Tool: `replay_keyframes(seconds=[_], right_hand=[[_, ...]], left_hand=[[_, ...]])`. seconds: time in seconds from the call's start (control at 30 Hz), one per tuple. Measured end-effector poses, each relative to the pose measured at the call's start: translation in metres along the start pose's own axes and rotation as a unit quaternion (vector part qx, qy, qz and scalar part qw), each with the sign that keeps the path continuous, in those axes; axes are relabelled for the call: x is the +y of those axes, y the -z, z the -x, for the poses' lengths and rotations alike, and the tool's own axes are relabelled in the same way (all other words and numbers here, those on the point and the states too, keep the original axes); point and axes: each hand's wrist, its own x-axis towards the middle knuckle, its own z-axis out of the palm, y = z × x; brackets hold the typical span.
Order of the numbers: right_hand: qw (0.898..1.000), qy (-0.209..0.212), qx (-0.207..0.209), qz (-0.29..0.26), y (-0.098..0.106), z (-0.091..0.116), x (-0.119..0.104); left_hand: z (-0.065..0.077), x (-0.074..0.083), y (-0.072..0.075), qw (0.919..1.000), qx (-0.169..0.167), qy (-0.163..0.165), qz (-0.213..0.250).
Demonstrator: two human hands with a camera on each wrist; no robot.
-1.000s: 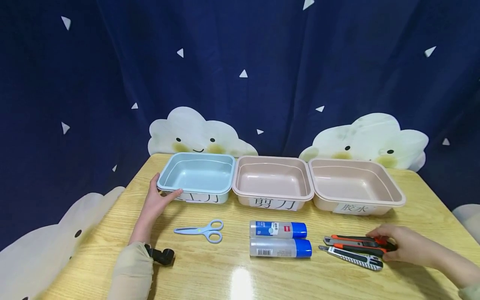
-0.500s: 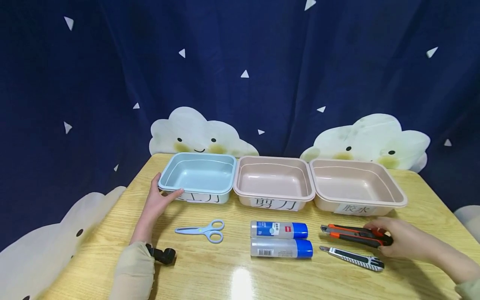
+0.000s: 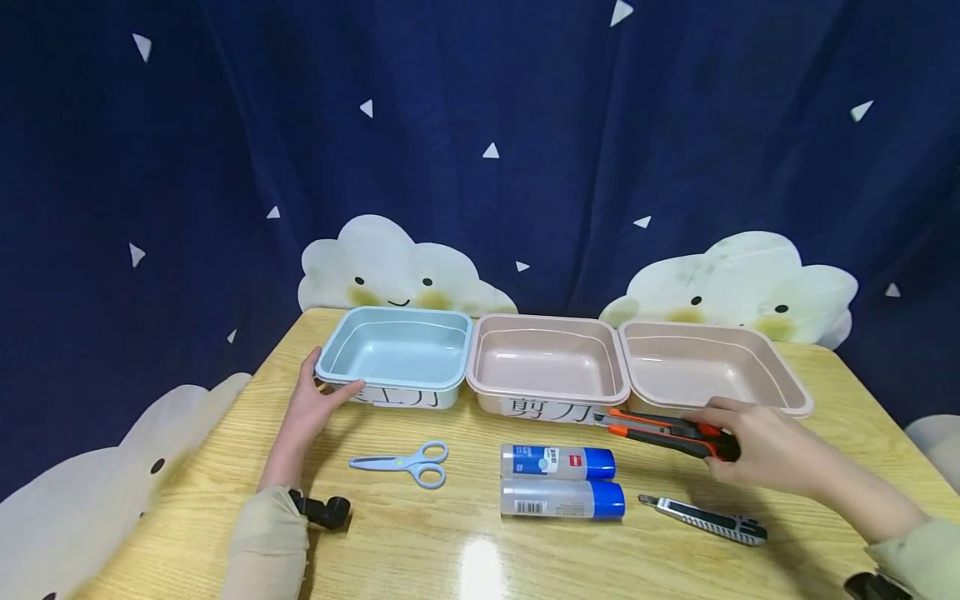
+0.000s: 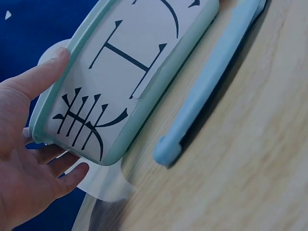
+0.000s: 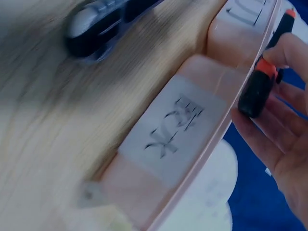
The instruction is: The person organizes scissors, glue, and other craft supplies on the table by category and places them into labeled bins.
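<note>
Two orange and black utility knives (image 3: 663,438) have shifted away from beside the white knife (image 3: 705,521) and are now hanging, apparently clear of the table (image 3: 420,554), in front of the right bin (image 3: 690,379). Their front ends are pointing toward the label of the middle bin (image 3: 547,394). The right hand (image 3: 772,446) is grasping both near their rear ends, probably so that the blade ends are staying away from the fingers. Meanwhile the left hand (image 3: 318,408) is keeping its place, gripping the near left corner of the blue bin (image 3: 405,386), perhaps steadying it. All three bins are standing side by side with labels facing the person, likely for easy reading. The scissors (image 3: 401,462) and two glue tubes (image 3: 558,492) are lying in front of them.

The left wrist view is showing the thumb pressing the rim and other fingers reaching around the bin's end, which the head view is mostly hiding. The right wrist view is revealing the right bin's label, covered by hand and knives from above, but there one knife is largely hiding the other.
</note>
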Motion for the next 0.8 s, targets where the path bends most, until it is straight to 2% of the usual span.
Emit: replay_keyframes(seconds=[0.2, 0.5, 0.8], right_hand=[[0.999, 0.018, 0.025, 0.016, 0.001, -0.031, -0.016], [0.999, -0.011, 0.034, -0.004, -0.011, -0.081, -0.040], [0.999, -0.039, -0.005, -0.023, -0.018, -0.125, -0.058]], left_hand=[[0.001, -0.001, 0.003, 0.9999, 0.006, -0.007, 0.011], [-0.003, -0.009, 0.008, 0.9999, 0.006, -0.007, 0.009], [-0.004, -0.010, 0.008, 0.9998, 0.005, -0.001, 0.018]])
